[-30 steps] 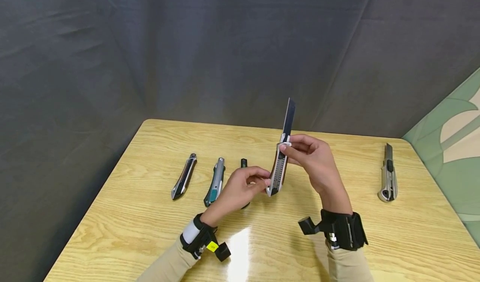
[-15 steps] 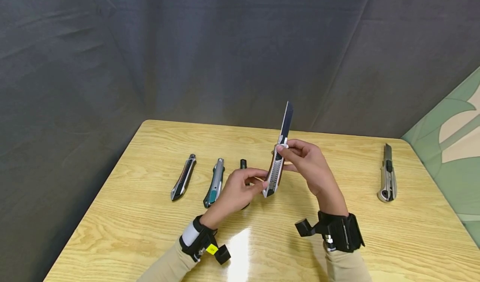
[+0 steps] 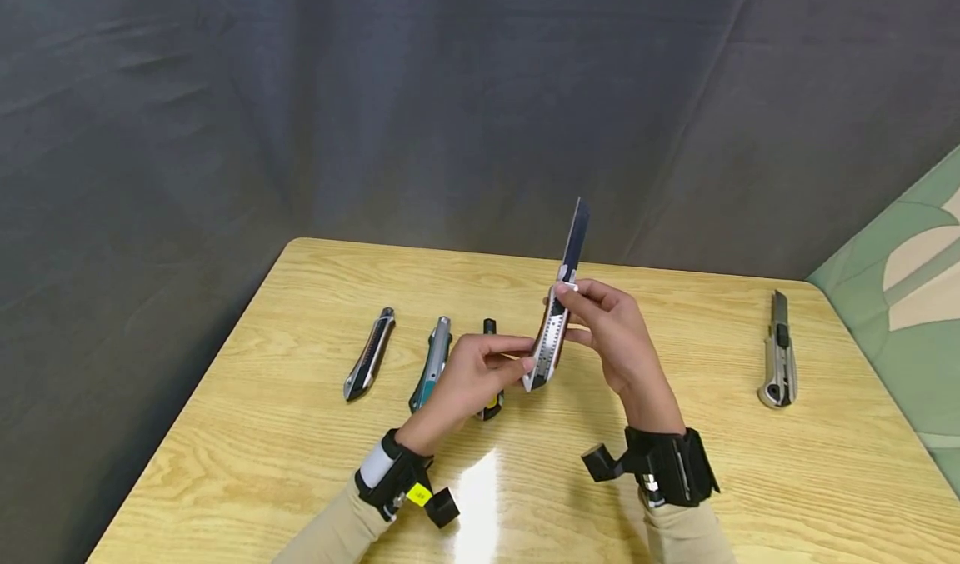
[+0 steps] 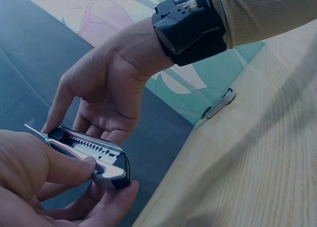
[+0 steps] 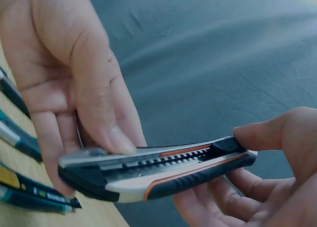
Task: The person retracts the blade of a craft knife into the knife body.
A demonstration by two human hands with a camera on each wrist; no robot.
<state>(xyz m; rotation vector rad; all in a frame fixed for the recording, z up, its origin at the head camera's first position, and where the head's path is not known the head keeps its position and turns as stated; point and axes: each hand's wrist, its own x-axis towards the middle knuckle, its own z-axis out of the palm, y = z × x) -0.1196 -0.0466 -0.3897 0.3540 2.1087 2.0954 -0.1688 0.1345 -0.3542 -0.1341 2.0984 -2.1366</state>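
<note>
A snap-off utility knife (image 3: 551,339) with a silver, black and orange handle is held up over the table, its long dark blade (image 3: 576,235) extended and pointing away and upward. My left hand (image 3: 476,385) pinches the butt end of its handle between thumb and fingers. Near the blade end, my right hand (image 3: 618,347) grips the handle, thumb on the black slider (image 5: 225,145). The handle's toothed slot (image 4: 89,146) faces up between the two hands in the left wrist view.
On the wooden table (image 3: 247,456), left of the hands, lie a black-and-silver cutter (image 3: 369,356), a grey-and-teal cutter (image 3: 433,364) and a black-and-yellow one (image 3: 491,408), partly hidden by my left hand. Another grey cutter (image 3: 777,356) lies far right. A dark curtain (image 3: 480,106) hangs behind.
My right hand and the knife have shifted slightly left. My left hand has edged left too, uncovering more of the black-and-yellow cutter. Both hands keep their hold.
</note>
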